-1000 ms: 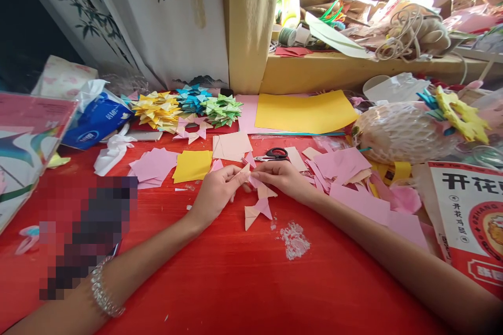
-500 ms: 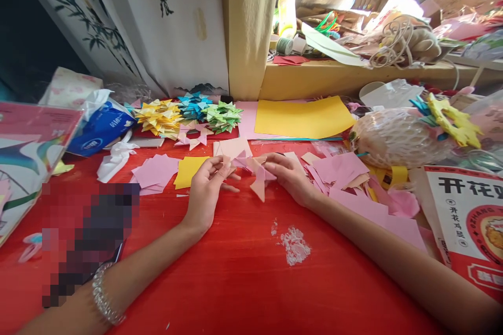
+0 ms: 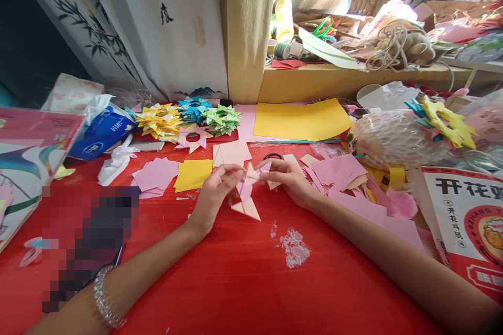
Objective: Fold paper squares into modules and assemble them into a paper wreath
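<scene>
Between my two hands hangs a folded paper chain (image 3: 246,192) of pink and peach pointed pieces, held a little above the red table (image 3: 236,282). My left hand (image 3: 217,188) pinches its left side, fingers closed. On the other side, my right hand (image 3: 288,178) grips the upper right end with thumb and fingers together. One peach point dangles low, toward me. Behind my hands lie peach paper squares (image 3: 231,153) and yellow paper squares (image 3: 193,174). A stack of pink squares (image 3: 156,177) is left of these.
Finished folded paper stars in yellow (image 3: 159,120), blue (image 3: 194,110) and green (image 3: 222,120) are heaped at the back. Clear scraps (image 3: 294,248) lie in front of my right hand. Pink sheets (image 3: 341,172), a netted bundle (image 3: 396,136) and a printed bag (image 3: 467,220) stand right. A blue tissue pack (image 3: 102,131) is left.
The paper chain has turned in my hands and shifted slightly left, its loose peach point now hanging lower. My left hand sits a little lower; both hands still hold the paper.
</scene>
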`<state>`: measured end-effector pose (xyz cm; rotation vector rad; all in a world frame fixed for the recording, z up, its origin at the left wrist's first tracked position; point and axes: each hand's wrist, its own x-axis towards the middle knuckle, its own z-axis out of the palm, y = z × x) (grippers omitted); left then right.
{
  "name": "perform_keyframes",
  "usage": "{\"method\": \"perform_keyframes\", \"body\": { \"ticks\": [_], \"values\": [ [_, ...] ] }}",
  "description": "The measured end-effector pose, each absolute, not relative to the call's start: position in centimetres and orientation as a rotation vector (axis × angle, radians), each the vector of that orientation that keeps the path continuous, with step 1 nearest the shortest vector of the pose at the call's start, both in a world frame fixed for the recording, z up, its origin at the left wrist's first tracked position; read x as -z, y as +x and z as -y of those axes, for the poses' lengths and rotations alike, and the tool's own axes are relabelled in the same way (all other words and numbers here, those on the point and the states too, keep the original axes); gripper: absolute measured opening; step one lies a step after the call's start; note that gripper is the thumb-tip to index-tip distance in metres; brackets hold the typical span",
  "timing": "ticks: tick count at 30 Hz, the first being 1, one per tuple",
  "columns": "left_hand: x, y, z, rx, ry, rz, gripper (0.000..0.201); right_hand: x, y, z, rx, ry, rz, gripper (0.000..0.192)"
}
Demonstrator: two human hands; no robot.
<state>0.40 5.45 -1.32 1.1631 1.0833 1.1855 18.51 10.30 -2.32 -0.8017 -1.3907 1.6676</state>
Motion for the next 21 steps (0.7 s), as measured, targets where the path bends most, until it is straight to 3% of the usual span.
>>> {"method": "perform_keyframes", "body": {
  "ticks": [4, 7, 9, 12, 17, 21],
  "values": [
    [1.8, 0.5, -5.6, -1.047, 1.303, -1.108, 0.023, 2.4, 18.4, -10.2, -1.688, -0.792, 1.469, 0.023],
    [1.9, 0.4, -5.7, -1.134, 1.195, -1.095, 0.020, 2.9, 18.4, -10.6, -1.664, -0.751, 1.314, 0.038],
    [1.8, 0.3, -5.7, -1.205, 1.097, -1.051, 0.021, 3.1, 18.3, -10.8, -1.564, -0.805, 1.308, 0.037],
    [1.5, 0.3, -5.7, -1.226, 1.017, -0.988, 0.028, 3.2, 18.1, -10.5, -1.316, -0.962, 1.625, 0.023],
    [1.0, 0.5, -5.5, -1.146, 1.003, -0.930, 0.044, 3.0, 17.8, -9.8, -1.040, -0.920, 2.182, 0.046],
    [0.8, 0.5, -5.4, -1.111, 0.979, -0.871, 0.040, 3.5, 17.6, -9.9, -0.764, -0.965, 2.321, 0.024]
  ]
}}
